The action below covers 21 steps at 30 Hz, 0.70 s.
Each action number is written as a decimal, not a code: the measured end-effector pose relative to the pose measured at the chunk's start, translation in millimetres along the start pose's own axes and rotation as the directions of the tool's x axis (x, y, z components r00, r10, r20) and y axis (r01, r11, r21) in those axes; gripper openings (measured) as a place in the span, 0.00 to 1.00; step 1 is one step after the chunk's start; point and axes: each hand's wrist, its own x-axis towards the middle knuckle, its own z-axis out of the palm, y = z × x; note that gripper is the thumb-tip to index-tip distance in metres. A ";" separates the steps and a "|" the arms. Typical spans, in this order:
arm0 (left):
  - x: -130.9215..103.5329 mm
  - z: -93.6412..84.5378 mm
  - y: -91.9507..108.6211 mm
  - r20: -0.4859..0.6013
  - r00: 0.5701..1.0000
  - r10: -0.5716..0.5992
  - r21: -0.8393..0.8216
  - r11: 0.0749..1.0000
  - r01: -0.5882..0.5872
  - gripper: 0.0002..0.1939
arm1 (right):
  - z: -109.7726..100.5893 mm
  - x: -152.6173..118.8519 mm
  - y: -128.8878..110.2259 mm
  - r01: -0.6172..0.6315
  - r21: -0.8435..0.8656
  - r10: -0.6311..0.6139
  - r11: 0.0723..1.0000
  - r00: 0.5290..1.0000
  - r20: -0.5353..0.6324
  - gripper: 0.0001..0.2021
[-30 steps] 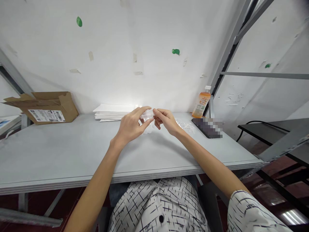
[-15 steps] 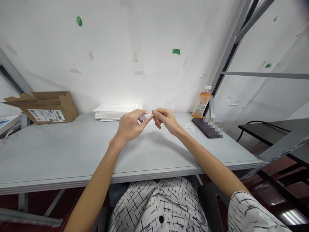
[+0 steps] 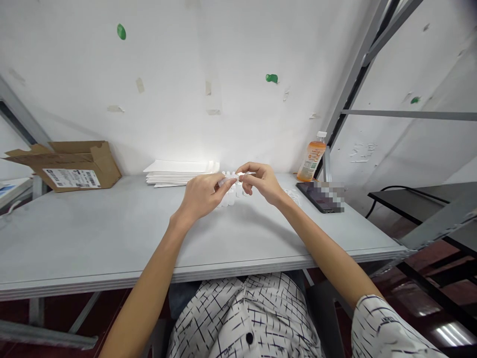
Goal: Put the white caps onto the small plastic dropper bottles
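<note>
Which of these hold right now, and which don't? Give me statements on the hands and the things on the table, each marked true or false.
1. The left hand pinches a small whitish plastic piece. True.
2. The right hand lies flat on the table. False: it is raised, fingertips close to the left hand's.
3. The orange drink bottle has a white cap. True.
4. The cardboard box is closed. False: its top flaps are open.
5. The dark phone-like device lies left of both hands. False: it lies to their right.
</note>
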 end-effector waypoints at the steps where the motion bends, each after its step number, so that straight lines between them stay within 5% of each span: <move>1: 0.0 -0.5 0.3 0.010 1.000 -0.008 -0.006 1.000 0.008 0.28 | -0.2 0.1 -0.1 0.001 0.000 -0.001 1.000 1.000 0.005 0.06; 21: 0.4 0.0 -0.1 0.003 0.999 -0.032 0.016 0.999 0.032 0.28 | -8.4 -0.1 1.0 0.078 -0.082 -0.073 0.994 0.996 0.058 0.15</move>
